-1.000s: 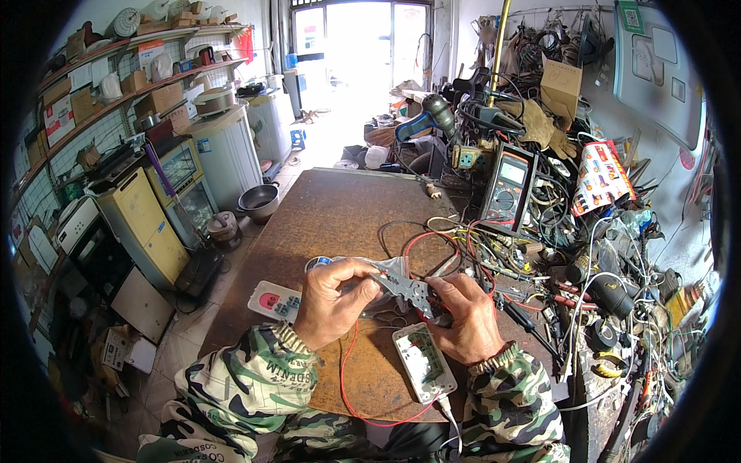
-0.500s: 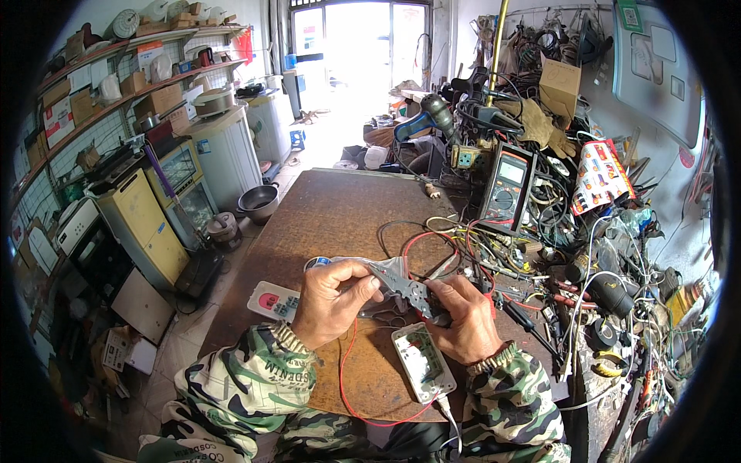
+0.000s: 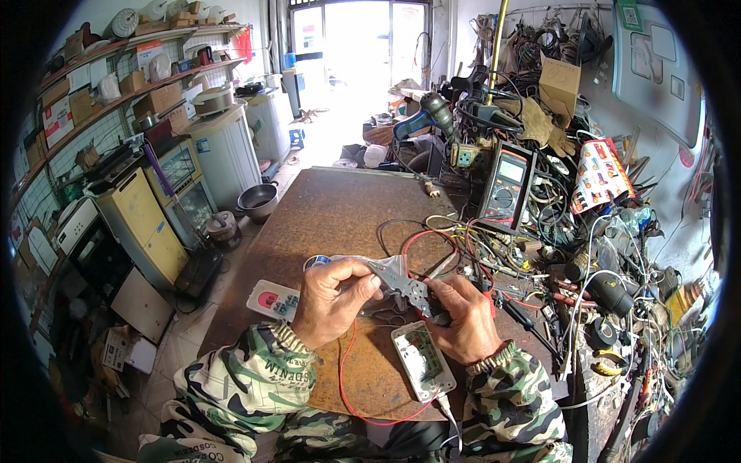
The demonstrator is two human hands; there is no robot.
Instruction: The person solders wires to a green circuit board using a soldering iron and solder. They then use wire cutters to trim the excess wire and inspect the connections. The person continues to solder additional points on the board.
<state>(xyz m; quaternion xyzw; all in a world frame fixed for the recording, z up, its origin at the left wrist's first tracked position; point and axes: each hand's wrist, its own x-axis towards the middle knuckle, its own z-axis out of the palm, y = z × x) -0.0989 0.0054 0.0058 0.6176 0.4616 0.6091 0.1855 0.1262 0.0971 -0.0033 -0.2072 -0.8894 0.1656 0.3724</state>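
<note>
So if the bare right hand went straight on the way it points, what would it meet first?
Probably the bare left hand, near the tip of the flat grey metal tool the right hand holds pointing leftward; depth is unclear.

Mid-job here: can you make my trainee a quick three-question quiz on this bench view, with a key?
1. What does the right hand grip?
A) a brown glove
B) a grey metal tool
C) a cooking pot

2. True or false: the multimeter is farther right in the picture than the grey metal tool.

3. Fill in: the thin wire hanging below the left hand is ____.

Key: 1 B; 2 true; 3 red.
</note>
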